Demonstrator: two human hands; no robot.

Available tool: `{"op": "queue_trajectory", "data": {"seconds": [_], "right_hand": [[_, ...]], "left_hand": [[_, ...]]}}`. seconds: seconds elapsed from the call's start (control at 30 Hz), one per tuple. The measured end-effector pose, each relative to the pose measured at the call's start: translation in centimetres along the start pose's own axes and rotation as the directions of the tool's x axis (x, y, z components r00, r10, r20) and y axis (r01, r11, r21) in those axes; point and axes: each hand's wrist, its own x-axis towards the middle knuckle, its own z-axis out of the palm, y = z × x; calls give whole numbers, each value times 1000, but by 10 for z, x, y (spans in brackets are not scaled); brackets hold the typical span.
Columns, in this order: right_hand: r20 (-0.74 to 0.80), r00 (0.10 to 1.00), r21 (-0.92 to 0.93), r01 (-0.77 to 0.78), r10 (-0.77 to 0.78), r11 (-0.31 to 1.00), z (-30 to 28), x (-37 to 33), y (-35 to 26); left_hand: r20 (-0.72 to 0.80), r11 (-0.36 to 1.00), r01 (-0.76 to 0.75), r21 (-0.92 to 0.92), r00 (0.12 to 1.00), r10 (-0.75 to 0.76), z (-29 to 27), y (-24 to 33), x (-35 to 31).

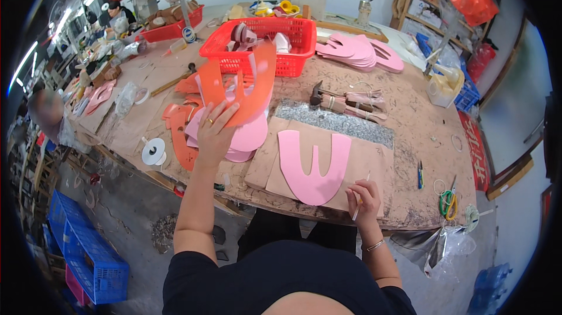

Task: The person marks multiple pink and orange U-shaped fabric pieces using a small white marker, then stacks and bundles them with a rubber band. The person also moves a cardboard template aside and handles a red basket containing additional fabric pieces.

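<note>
My left hand (214, 131) grips an orange U-shaped template (256, 97) with a middle prong, tilted up over a stack of pink cut pieces (249, 136). Held between the fingers of my right hand (366, 198) is a slim white pen-like stick (355, 214); its kind is not clear. Just left of that hand, a pink U-shaped piece (316, 183) with a narrow middle tongue lies flat on a brown board (269, 169). More orange templates (182, 145) rest beside my left wrist.
A red plastic basket (301, 52) stands at the back, with pink pieces (357, 52) stacked right of it. A hammer (317, 94) lies beside bundled strips (366, 103). Scissors (449, 202) and a blue cutter (420, 174) are at the right. A white spool (153, 151) sits left.
</note>
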Motion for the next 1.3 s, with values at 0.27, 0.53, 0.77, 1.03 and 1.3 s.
{"op": "queue_trajectory", "data": {"seconds": [0.27, 0.53, 0.77, 1.03, 1.3], "right_hand": [[219, 883, 510, -466, 414, 723, 4, 19, 4], [252, 837, 227, -539, 485, 811, 14, 46, 5], [353, 835, -108, -411, 422, 905, 30, 50, 19], [278, 888, -130, -343, 366, 930, 37, 48, 25], [269, 881, -169, -354, 388, 920, 41, 46, 24]], "left_hand": [[-20, 861, -197, -468, 977, 212, -3, 106, -19], [217, 614, -136, -777, 859, 464, 15, 127, -30], [533, 835, 235, -497, 842, 80, 13, 151, -44], [606, 829, 301, -472, 793, 57, 16, 155, -42], [602, 827, 295, -479, 795, 65, 17, 152, -42]]}}
